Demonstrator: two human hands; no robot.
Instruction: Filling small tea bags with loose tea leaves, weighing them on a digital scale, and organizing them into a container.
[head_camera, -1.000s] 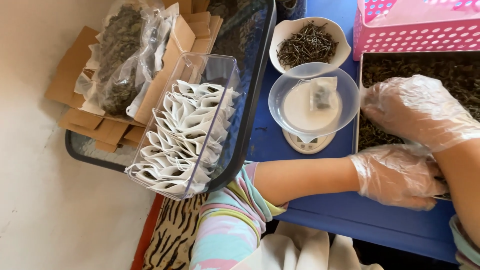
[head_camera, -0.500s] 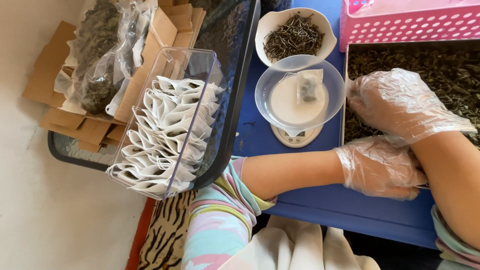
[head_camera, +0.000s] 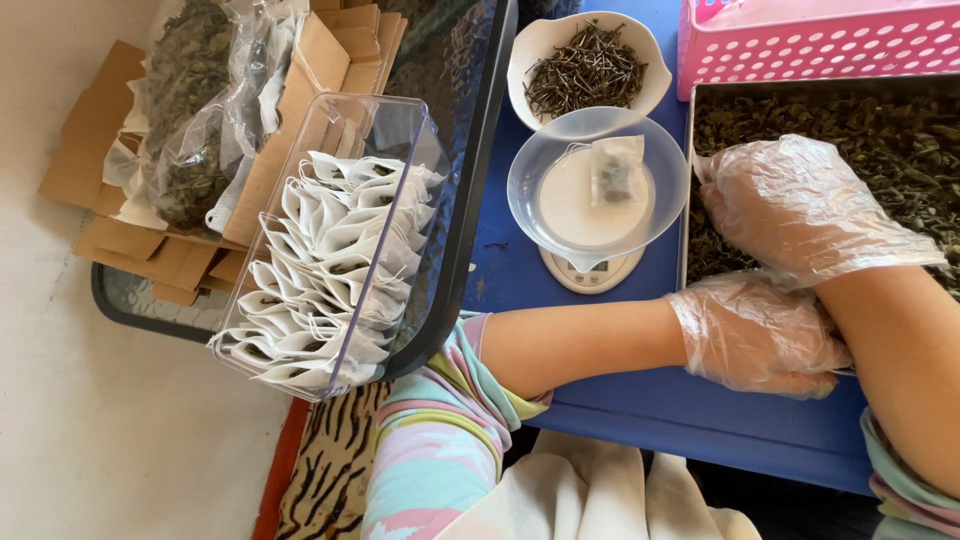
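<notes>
Blue table (head_camera: 640, 410) carries everything near the hands. Along its right edge sits a tray of loose dried tea leaves (head_camera: 900, 130); the gloved right hand (head_camera: 810, 205) rests on the leaves, fingers loosely curled, their grip hidden. The gloved left hand (head_camera: 755, 335) lies at the tray's near edge, fingers bent; whether it holds anything cannot be told. Further left, a clear bowl (head_camera: 597, 190) on a small scale (head_camera: 590, 272) holds one tea bag (head_camera: 614, 170).

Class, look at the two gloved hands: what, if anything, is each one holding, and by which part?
It cannot be told. The right hand rests on the loose dried leaves in the tray; the left hand lies at the tray's edge. No held object is visible.
</notes>
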